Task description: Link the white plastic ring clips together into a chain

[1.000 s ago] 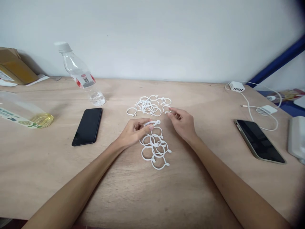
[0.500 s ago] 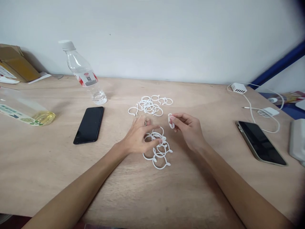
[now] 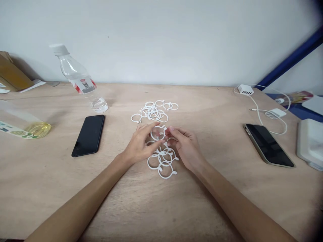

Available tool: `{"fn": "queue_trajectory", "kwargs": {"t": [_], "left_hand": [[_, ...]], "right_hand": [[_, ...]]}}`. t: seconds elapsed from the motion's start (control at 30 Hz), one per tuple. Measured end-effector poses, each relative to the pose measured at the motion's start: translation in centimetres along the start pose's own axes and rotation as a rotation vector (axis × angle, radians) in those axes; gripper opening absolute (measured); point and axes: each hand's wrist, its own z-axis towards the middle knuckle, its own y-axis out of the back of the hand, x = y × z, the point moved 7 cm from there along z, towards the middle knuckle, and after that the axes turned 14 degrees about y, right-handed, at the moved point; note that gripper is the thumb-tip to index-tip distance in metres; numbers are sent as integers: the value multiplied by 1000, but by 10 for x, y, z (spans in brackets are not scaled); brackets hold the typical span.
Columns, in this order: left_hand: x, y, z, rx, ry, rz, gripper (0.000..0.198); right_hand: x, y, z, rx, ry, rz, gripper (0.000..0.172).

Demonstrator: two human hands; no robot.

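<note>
My left hand (image 3: 140,143) and my right hand (image 3: 183,145) meet over the middle of the wooden table (image 3: 161,201). Together they pinch one white plastic ring (image 3: 157,132) between their fingertips. Just below the hands lies a chain of linked white rings (image 3: 163,161), partly covered by my fingers. A loose pile of white rings (image 3: 153,112) lies a little farther back on the table.
A black phone (image 3: 88,135) lies left of the hands, a clear water bottle (image 3: 79,80) behind it, and a bottle of yellow liquid (image 3: 25,126) at far left. Right: another phone (image 3: 267,145), white chargers with cable (image 3: 262,107), a white box (image 3: 311,141).
My right hand took a ring from the far pile and brought it in to my left hand, which came off the linked rings; both hands now hold the ring together.
</note>
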Motion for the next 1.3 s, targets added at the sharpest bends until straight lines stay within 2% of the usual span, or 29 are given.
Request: {"fn": "queue_trajectory", "kwargs": {"t": [0.17, 0.27, 0.43, 0.5, 0.63, 0.8, 0.93, 1.13, 1.3], "left_hand": [[-10, -1, -7, -46, -157, 136, 40], [-11, -1, -8, -70, -174, 195, 37], [-15, 0, -8, -26, -171, 175, 46], [-13, 1, -7, -2, -122, 143, 43], [-3, 2, -2, 40, 65, 116, 37], [-1, -2, 4, 180, 156, -67, 38], [5, -1, 6, 201, 259, -213, 33], [12, -4, 6, 227, 343, -280, 32], [12, -7, 5, 249, 321, -305, 31]], "right_hand": [[5, 4, 0, 23, 44, -208, 31], [8, 5, 1, 36, 79, -263, 28], [10, 6, 2, 49, 113, -275, 25], [15, 3, 1, 64, 163, -288, 23], [22, -2, -2, 81, 238, -313, 20], [17, -2, -1, 73, 219, -265, 20], [13, -2, 0, 87, 189, -269, 22], [7, 0, 2, 91, 138, -282, 27], [4, 0, 2, 83, 116, -226, 27]]}}
